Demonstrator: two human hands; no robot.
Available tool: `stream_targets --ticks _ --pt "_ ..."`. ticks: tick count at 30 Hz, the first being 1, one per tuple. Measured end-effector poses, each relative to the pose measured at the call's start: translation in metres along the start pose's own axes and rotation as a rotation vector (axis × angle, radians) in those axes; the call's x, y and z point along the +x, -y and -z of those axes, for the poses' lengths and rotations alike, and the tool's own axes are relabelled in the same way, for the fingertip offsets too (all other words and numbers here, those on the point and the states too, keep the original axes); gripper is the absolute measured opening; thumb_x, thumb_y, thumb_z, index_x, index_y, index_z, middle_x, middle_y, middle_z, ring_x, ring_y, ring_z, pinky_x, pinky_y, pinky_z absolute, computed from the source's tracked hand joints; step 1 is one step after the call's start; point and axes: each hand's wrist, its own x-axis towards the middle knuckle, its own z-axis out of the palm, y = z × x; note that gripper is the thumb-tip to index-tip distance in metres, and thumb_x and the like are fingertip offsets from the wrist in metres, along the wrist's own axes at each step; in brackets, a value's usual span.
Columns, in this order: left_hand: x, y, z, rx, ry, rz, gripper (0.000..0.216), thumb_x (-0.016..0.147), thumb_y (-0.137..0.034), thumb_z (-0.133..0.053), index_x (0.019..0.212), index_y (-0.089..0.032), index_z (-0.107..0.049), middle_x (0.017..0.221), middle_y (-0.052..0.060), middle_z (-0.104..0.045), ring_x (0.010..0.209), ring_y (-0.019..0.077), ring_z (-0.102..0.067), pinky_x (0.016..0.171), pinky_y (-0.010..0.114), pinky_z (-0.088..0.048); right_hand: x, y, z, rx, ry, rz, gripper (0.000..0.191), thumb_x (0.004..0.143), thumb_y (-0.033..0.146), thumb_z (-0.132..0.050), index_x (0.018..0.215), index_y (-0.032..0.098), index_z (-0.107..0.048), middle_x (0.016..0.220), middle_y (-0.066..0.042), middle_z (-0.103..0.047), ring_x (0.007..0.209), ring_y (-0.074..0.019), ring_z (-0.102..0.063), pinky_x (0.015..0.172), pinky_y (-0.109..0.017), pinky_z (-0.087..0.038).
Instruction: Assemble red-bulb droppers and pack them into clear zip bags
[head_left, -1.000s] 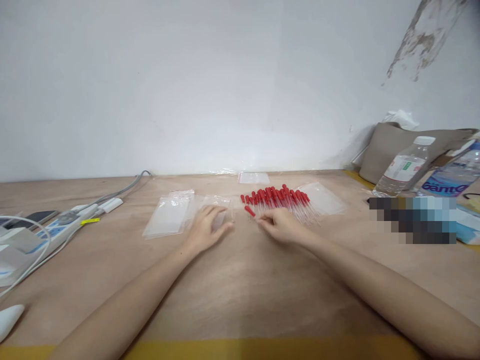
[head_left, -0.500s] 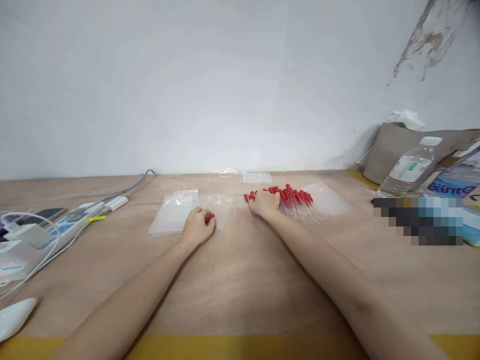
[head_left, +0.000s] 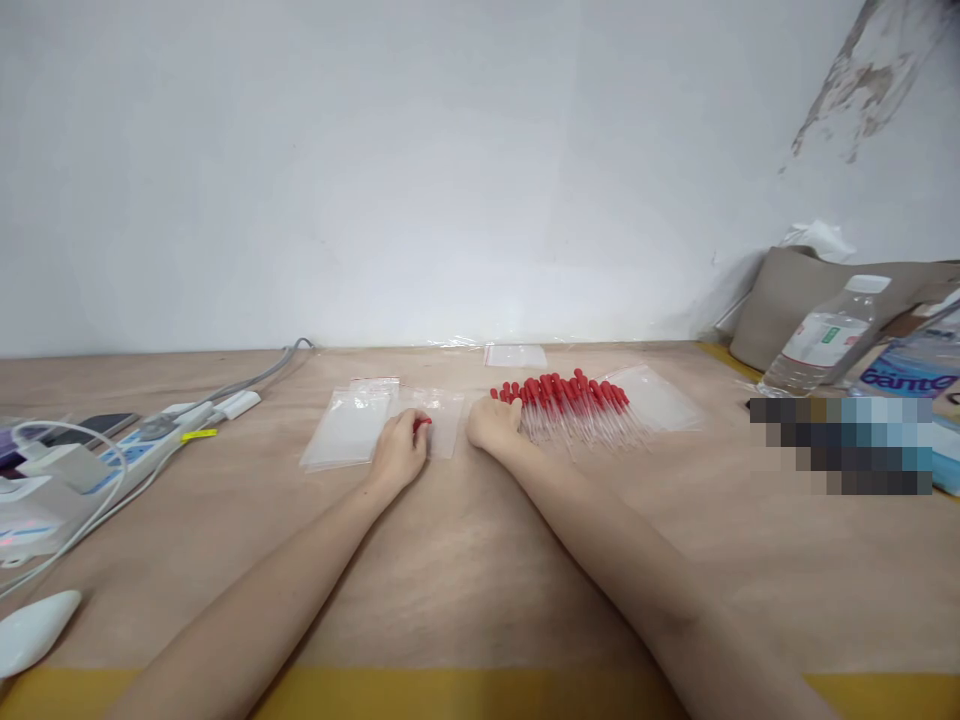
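Between the thumb and fingers of my left hand (head_left: 400, 447), a small red rubber bulb (head_left: 424, 421) shows; the rest of it is hidden. That hand rests beside a stack of clear zip bags (head_left: 341, 425), near a single clear bag (head_left: 445, 410). My right hand (head_left: 495, 424) is curled with its fingers turned away from view, so what they may hold is hidden. It lies at the left end of a row of glass droppers (head_left: 562, 395) with red bulbs and thin clear tubes. Under the droppers' right end sits another clear bag (head_left: 664, 400).
A flat clear bag (head_left: 516, 356) lies by the wall. On the left are a power strip (head_left: 124, 455) with cables, a dark phone (head_left: 101, 428) and a white mouse (head_left: 37, 632). Water bottles (head_left: 821, 340) and a grey-brown bin (head_left: 772, 300) stand at the right.
My right hand has moved left from the middle of the droppers to their left end, now covering the spot where a lone thin tube lay. My left hand stays nearly in place, turned slightly.
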Motion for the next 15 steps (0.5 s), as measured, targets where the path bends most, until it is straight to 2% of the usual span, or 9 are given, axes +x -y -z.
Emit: stream_targets --ticks 3,6,8,10,13,15 --pt "-0.003 -0.007 0.001 -0.095 0.004 -0.027 0.018 0.085 -0.024 -0.036 0.095 -0.018 -0.051 0.089 0.005 -0.061 0.083 0.0185 -0.057 0.073 0.030 -0.044 -0.010 -0.005 0.004 -0.010 -0.034 0.013 0.023 0.077 0.021 -0.047 0.092 0.009 -0.061 0.089 -0.018 -0.064 0.088 -0.0263 -0.058 0.082 -0.041 -0.024" --pt "-0.007 -0.017 0.001 -0.192 0.022 -0.088 0.023 0.086 -0.026 -0.037 0.103 -0.019 -0.051 0.098 0.005 -0.061 0.088 0.0178 -0.057 0.076 0.029 -0.044 -0.028 -0.024 0.010 0.004 -0.134 0.088 0.026 0.083 0.024 -0.041 0.099 0.009 -0.054 0.098 -0.018 -0.061 0.094 -0.0263 -0.054 0.083 -0.041 -0.025" --pt "-0.010 -0.026 -0.001 -0.242 0.042 -0.120 0.026 0.086 -0.027 -0.038 0.107 -0.018 -0.051 0.103 0.006 -0.060 0.092 0.0181 -0.056 0.078 0.030 -0.044 -0.043 -0.046 0.013 0.112 -0.229 0.250 0.023 0.088 0.024 -0.034 0.094 0.012 -0.052 0.089 -0.012 -0.063 0.083 -0.0206 -0.056 0.080 -0.038 -0.028" --pt "-0.013 -0.035 -0.005 -0.286 0.068 -0.144 0.025 0.086 -0.028 -0.039 0.103 -0.018 -0.055 0.100 0.006 -0.060 0.091 0.0184 -0.056 0.079 0.031 -0.044 -0.057 -0.072 0.015 0.229 -0.263 0.375 0.019 0.089 0.024 -0.035 0.091 0.015 -0.051 0.083 -0.006 -0.063 0.074 -0.0155 -0.055 0.082 -0.036 -0.030" --pt "-0.018 -0.049 -0.011 -0.358 0.133 -0.172 0.025 0.087 -0.030 -0.039 0.094 -0.018 -0.059 0.091 0.005 -0.062 0.087 0.0182 -0.056 0.078 0.031 -0.044 -0.074 -0.103 0.015 0.308 -0.323 0.513 0.021 0.087 0.021 -0.039 0.104 0.016 -0.050 0.087 -0.006 -0.062 0.078 -0.0157 -0.055 0.077 -0.032 -0.035" --pt "-0.020 -0.056 -0.015 -0.403 0.177 -0.165 0.024 0.086 -0.031 -0.040 0.094 -0.018 -0.059 0.091 0.005 -0.063 0.085 0.0178 -0.057 0.076 0.030 -0.045 -0.082 -0.113 0.015 0.329 -0.369 0.577 0.025 0.087 0.020 -0.038 0.108 0.017 -0.052 0.088 -0.007 -0.062 0.080 -0.0165 -0.055 0.075 -0.032 -0.036"
